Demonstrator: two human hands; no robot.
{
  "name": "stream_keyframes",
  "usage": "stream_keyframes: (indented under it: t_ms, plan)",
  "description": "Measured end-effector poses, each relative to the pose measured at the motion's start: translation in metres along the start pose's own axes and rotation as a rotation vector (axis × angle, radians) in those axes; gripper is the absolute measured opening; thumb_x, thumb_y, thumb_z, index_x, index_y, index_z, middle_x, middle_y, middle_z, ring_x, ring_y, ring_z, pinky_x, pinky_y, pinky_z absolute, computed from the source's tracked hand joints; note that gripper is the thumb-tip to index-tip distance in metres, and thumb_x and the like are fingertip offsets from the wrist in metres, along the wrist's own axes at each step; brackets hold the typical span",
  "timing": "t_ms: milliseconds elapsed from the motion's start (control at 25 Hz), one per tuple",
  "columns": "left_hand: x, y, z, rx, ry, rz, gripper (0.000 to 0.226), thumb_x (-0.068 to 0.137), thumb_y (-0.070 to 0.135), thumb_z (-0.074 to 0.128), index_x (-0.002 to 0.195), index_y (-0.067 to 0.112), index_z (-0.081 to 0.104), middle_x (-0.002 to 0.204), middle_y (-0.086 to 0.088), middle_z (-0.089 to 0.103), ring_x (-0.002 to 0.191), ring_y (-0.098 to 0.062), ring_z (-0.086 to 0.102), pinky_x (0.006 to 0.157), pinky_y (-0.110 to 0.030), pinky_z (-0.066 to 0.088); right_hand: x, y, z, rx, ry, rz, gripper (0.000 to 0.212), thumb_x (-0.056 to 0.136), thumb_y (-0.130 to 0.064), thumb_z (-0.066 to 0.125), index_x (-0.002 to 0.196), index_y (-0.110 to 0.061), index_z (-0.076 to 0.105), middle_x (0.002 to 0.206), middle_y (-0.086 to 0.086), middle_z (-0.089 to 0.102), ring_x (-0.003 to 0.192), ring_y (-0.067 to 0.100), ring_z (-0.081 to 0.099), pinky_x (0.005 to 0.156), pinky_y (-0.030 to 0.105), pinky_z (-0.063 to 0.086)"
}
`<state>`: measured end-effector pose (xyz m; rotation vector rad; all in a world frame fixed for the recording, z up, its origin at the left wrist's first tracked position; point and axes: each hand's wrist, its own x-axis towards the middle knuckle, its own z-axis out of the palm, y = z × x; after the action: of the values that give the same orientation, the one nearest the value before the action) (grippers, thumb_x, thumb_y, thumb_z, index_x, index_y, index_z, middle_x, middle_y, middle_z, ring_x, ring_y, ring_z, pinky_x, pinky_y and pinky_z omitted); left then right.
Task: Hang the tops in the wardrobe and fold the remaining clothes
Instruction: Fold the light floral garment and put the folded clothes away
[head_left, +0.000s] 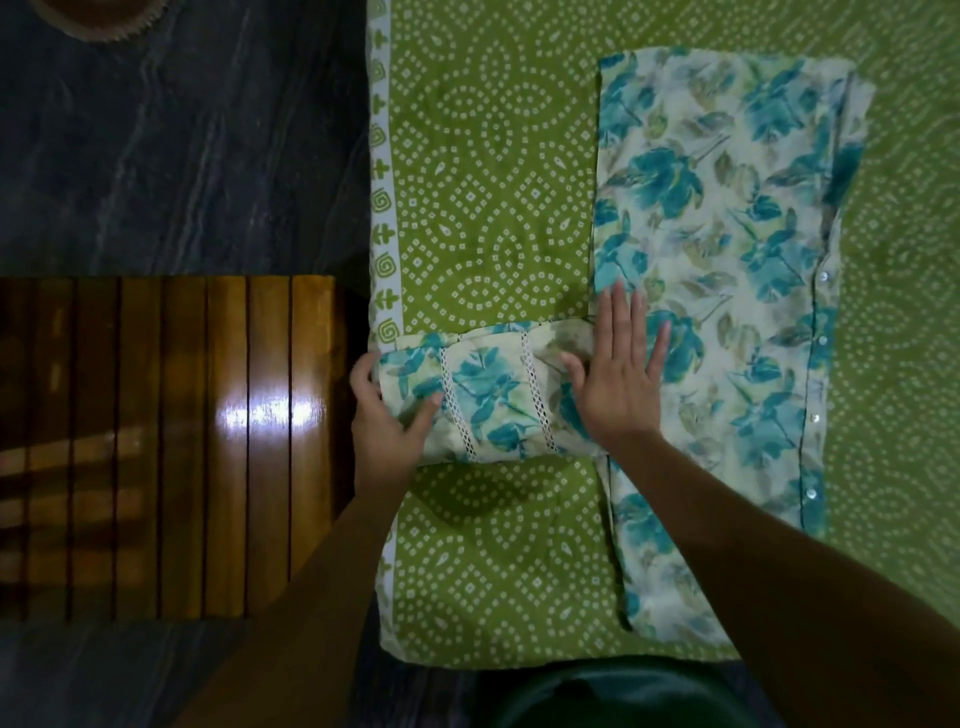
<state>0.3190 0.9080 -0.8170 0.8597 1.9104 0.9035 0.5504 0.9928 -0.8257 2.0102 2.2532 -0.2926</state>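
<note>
- Green bedsheet (493, 218), white dotted-circle print, pale border on its left edge; covers most of the view.
- Dark marbled floor (171, 135) left of the sheet.
- Slatted wooden surface (156, 447) at left, glossy, with a light glare on it.
- Floral top (727, 234), cream with teal flowers, lies flat on the sheet's right half; button row down its right side.
- Its sleeve (488, 400), with two lace strips, sticks out leftward toward the sheet's border.
- Right hand (621, 374) flat on the sleeve-body join, fingers straight, slightly spread, pressing down.
- Left hand (387, 421) grips the sleeve's cuff end, thumb on top, fingers curled round the edge.
</note>
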Motion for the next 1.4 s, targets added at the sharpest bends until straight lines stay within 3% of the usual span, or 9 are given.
stream_keyframes:
  t_ms: [280,440,640,760,840,960,1080,1240,1400]
  plan:
    - [-0.007,0.008,0.000,0.068,-0.035,-0.046,0.046,0.086,0.001,0.062,0.128,0.020,0.058,0.126,0.002,0.048,0.119,-0.014,0.050,0.100,-0.045,0.047,-0.028,-0.113,0.017,0.489,-0.368,-0.074,0.077,0.095,-0.059,0.006,0.150,-0.009,-0.014,0.157,0.009,-0.022,0.143,0.024,-0.024,0.119,0.046,-0.006]
    - [-0.030,0.077,0.033,0.082,0.068,0.062,0.064,0.082,-0.007,0.056,0.138,0.023,0.048,0.141,0.004,0.045,0.129,-0.009,0.044,0.110,-0.033,0.039,-0.027,-0.084,-0.048,1.480,-0.458,0.260,0.070,0.091,-0.067,0.028,0.142,-0.021,0.044,0.148,-0.001,0.042,0.138,0.017,0.036,0.114,0.039,0.031]
    - [-0.098,0.173,0.139,0.291,-0.732,0.497,0.084,0.087,0.024,0.060,0.151,0.039,0.007,0.152,0.011,0.033,0.098,-0.006,0.060,0.071,-0.021,0.053,-0.055,0.097,-0.113,2.149,-0.487,0.572,0.076,0.076,-0.075,0.042,0.113,-0.011,0.060,0.105,0.016,0.063,0.095,0.031,0.061,0.082,0.038,0.050]
    - [-0.103,0.146,0.188,0.527,-0.529,0.607,0.065,0.098,0.044,0.040,0.152,0.027,0.008,0.153,0.002,0.032,0.124,-0.014,0.050,0.095,-0.032,0.048,-0.079,0.150,-0.093,1.876,-0.383,0.680,0.032,0.091,-0.031,0.058,0.103,-0.002,0.065,0.094,0.014,0.070,0.087,0.028,0.068,0.073,0.034,0.054]
    - [-0.089,0.105,0.203,0.900,-0.392,0.531,0.067,0.098,0.055,0.019,0.153,0.019,0.005,0.160,-0.001,0.011,0.146,-0.022,0.018,0.116,-0.042,0.023,-0.080,0.161,-0.064,1.641,-0.238,0.769,0.013,0.089,-0.007,0.062,0.098,0.001,0.066,0.086,0.009,0.071,0.073,0.017,0.069,0.066,0.030,0.052]
    - [-0.064,0.061,0.210,1.305,-0.457,0.461,0.082,0.087,0.067,-0.006,0.152,0.017,-0.010,0.158,0.001,-0.018,0.146,-0.023,-0.016,0.118,-0.050,-0.002,-0.065,0.181,-0.020,1.397,-0.187,0.787,0.021,0.083,-0.010,0.072,0.101,0.001,0.067,0.087,0.009,0.071,0.071,0.017,0.069,0.063,0.033,0.058]
    - [-0.053,0.053,0.212,1.340,-0.367,0.453,0.085,0.087,0.070,-0.002,0.152,0.016,-0.010,0.160,0.000,-0.013,0.147,-0.022,-0.013,0.118,-0.051,-0.003,-0.054,0.206,-0.001,1.008,-0.166,0.707,0.028,0.077,-0.023,0.078,0.098,-0.007,0.066,0.085,0.001,0.068,0.078,0.020,0.066,0.067,0.030,0.052]
    - [-0.062,0.050,0.191,1.258,-0.477,0.737,0.079,0.093,0.063,0.014,0.153,0.016,-0.005,0.161,-0.005,0.001,0.148,-0.024,-0.004,0.118,-0.050,0.000,-0.076,0.248,-0.009,0.424,0.024,0.075,0.035,0.086,-0.014,0.058,0.121,-0.008,0.054,0.106,0.010,0.061,0.099,0.029,0.056,0.083,0.038,0.049]
    - [-0.050,0.035,0.158,1.225,-0.937,1.354,0.100,0.071,0.063,0.055,0.152,0.019,0.017,0.159,-0.003,0.016,0.147,-0.027,0.009,0.116,-0.051,0.009,-0.110,0.338,0.002,-0.100,-0.197,-0.874,0.067,0.082,-0.021,0.035,0.149,-0.016,0.027,0.157,0.007,0.023,0.143,0.028,0.023,0.113,0.047,0.022]
